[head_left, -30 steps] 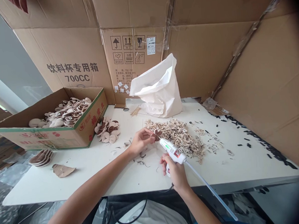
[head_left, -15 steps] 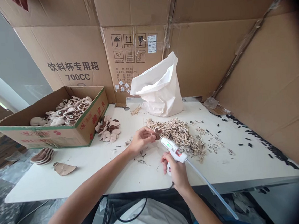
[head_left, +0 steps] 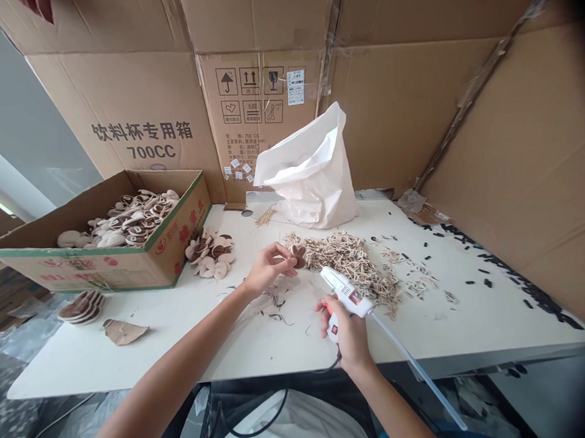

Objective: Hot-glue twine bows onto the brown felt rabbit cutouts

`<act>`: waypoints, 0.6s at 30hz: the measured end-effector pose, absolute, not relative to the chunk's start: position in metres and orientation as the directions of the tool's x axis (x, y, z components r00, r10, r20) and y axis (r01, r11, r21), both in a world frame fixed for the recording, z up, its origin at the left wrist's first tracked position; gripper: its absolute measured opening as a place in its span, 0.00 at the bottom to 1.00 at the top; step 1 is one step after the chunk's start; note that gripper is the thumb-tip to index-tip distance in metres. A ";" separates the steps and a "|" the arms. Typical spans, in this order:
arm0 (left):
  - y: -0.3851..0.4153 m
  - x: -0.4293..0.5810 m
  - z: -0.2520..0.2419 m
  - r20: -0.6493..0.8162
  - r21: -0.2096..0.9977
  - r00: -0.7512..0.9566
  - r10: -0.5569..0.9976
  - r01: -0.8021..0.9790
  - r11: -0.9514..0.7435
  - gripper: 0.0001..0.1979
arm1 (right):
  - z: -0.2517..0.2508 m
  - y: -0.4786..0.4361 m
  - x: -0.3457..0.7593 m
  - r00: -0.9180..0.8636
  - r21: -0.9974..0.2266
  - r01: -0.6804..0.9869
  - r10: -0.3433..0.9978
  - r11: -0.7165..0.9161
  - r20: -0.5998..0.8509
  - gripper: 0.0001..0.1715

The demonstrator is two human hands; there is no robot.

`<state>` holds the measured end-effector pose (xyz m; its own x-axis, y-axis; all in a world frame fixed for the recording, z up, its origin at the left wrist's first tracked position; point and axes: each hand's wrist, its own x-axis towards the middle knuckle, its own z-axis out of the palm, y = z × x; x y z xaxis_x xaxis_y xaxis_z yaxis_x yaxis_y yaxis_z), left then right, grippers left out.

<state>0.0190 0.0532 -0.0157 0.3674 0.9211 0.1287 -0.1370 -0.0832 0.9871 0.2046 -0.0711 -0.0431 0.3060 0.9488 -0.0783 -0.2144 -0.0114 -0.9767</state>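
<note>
Between the fingertips of my left hand [head_left: 270,267] is a small brown felt piece with rounded, ear-like lobes [head_left: 299,256]. My right hand [head_left: 348,332] is wrapped round the handle of a white hot glue gun [head_left: 346,292], whose nozzle points up and left, apart from the felt piece. A long translucent glue stick [head_left: 418,370] sticks out of the gun's back end. Just beyond both hands spreads a heap of thin beige strips or loops [head_left: 350,258]. A pile of brown and pale pink felt pieces [head_left: 212,254] lies left of my left hand.
An open cardboard box [head_left: 110,268] full of similar felt pieces stands at the left. Near it lie a stack of felt pieces [head_left: 81,306] and a torn cardboard scrap [head_left: 125,331]. A white bag [head_left: 315,184] stands behind the heap. Black bits [head_left: 517,277] line the right edge. Cardboard walls enclose the back.
My left hand has drawn left with the felt piece, away from the nozzle. The glue gun has shifted slightly right and down, opening a gap between them.
</note>
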 end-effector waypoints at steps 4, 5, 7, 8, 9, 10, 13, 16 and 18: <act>0.053 0.015 -0.016 0.112 0.990 0.418 0.902 0.028 -0.136 0.18 | -0.044 -0.071 0.205 0.356 -0.959 -0.283 0.931 0.021 -0.084 0.17; 0.052 0.014 -0.017 0.111 0.985 0.443 0.889 0.072 -0.158 0.17 | -0.044 -0.071 0.204 0.365 -0.956 -0.294 0.927 0.026 -0.087 0.17; 0.049 0.016 -0.018 0.110 0.965 0.498 0.860 0.155 -0.213 0.15 | -0.043 -0.070 0.204 0.371 -0.953 -0.301 0.924 0.028 -0.090 0.17; 0.048 0.017 -0.019 0.110 0.948 0.525 0.844 0.198 -0.247 0.15 | -0.043 -0.070 0.204 0.368 -0.955 -0.296 0.926 0.026 -0.089 0.16; 0.046 0.018 -0.019 0.113 0.926 0.550 0.828 0.245 -0.288 0.14 | -0.043 -0.070 0.204 0.363 -0.957 -0.288 0.927 0.021 -0.089 0.16; 0.045 0.020 -0.018 0.117 0.897 0.573 0.811 0.290 -0.335 0.13 | -0.043 -0.070 0.204 0.359 -0.960 -0.279 0.929 0.016 -0.089 0.16; 0.043 0.020 -0.014 0.154 0.793 0.621 0.768 0.386 -0.471 0.12 | -0.043 -0.070 0.205 0.350 -0.965 -0.263 0.932 0.005 -0.091 0.15; 0.049 0.009 -0.007 0.215 0.707 0.617 0.757 0.436 -0.557 0.12 | -0.043 -0.071 0.206 0.333 -0.964 -0.266 0.938 0.001 -0.091 0.15; 0.055 -0.004 -0.002 0.226 0.663 0.624 0.748 0.465 -0.587 0.08 | -0.043 -0.071 0.206 0.313 -0.963 -0.270 0.946 0.006 -0.082 0.16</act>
<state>-0.0041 0.0553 -0.0015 0.6236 0.7485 0.2257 0.4645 -0.5869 0.6631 0.2058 -0.0715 -0.0426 0.3133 0.9461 -0.0818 -0.2704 0.0063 -0.9627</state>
